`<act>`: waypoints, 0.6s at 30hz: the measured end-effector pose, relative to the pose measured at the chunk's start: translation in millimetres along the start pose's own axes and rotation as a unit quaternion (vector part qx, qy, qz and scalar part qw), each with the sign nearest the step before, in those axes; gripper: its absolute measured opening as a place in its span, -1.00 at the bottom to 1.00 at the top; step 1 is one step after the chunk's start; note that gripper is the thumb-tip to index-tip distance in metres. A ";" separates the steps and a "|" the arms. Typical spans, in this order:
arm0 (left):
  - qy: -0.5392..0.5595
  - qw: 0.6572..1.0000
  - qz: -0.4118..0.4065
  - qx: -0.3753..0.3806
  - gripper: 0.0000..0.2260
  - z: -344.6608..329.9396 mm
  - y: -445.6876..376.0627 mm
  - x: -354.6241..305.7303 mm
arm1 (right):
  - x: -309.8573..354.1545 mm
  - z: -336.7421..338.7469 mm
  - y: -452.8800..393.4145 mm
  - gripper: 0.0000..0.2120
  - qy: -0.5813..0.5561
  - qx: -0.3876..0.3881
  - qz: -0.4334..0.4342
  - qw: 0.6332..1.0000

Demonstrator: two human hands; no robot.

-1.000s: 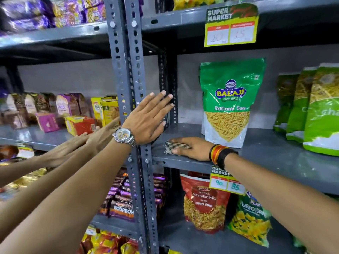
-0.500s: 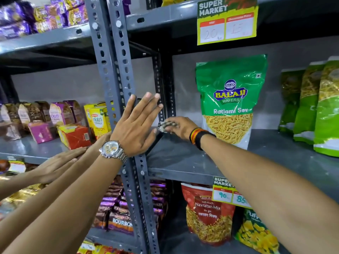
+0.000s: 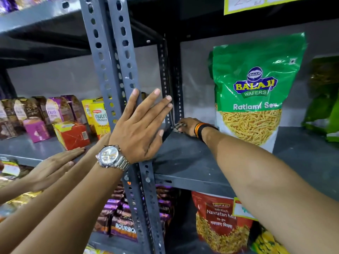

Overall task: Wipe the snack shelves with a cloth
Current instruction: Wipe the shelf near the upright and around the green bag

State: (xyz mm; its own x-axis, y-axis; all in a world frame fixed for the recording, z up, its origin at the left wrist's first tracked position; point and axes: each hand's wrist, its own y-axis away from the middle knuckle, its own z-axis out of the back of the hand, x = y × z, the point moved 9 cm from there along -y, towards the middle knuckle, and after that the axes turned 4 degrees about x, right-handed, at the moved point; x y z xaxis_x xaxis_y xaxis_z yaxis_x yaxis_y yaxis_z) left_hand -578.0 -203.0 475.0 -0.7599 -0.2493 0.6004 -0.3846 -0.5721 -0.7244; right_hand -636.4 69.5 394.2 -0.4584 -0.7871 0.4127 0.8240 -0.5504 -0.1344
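Observation:
My right hand (image 3: 189,125), with a black and orange band on the wrist, presses a small checkered cloth (image 3: 176,126) onto the grey metal shelf (image 3: 185,162). It is at the shelf's back left corner, against the rear upright. A green Balaji Ratlami Sev bag (image 3: 256,88) stands just to the right of that hand. My left hand (image 3: 141,125), wearing a silver watch, lies flat with fingers spread on the grey perforated upright post (image 3: 117,61) and holds nothing.
Two more forearms and hands (image 3: 53,165) reach in from the lower left onto the left shelf (image 3: 27,149), near biscuit boxes (image 3: 73,134). More green bags (image 3: 326,99) stand at the right. Snack packs (image 3: 218,222) fill the shelf below.
My right hand has slid the cloth from the shelf's front edge back to the rear left corner. The view has moved closer; my left hand stays on the post.

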 end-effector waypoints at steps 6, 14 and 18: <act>-0.007 1.000 0.003 0.012 -0.45 1.6 0.0 -0.3 | 42.2 -17.7 63.8 -0.68 -0.040 0.048 0.124 0.990; -0.016 0.999 0.009 0.033 -0.43 -1.4 -1.6 -0.2 | 63.1 0.4 137.5 -0.68 -0.087 0.107 0.196 0.971; -0.014 0.999 0.006 0.031 -0.44 -0.9 -0.2 -0.1 | 67.2 -3.9 110.2 -0.66 -0.093 0.068 0.163 0.980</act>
State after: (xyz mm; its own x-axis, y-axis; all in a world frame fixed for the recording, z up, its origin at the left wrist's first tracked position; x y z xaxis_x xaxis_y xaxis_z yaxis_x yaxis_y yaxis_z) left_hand -578.3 -202.2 474.8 -0.7492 -0.2772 0.6015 -0.3422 -0.6156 -0.7099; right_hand -577.7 -45.2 403.6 -0.1043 -0.8434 0.5271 0.9593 -0.2252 -0.1705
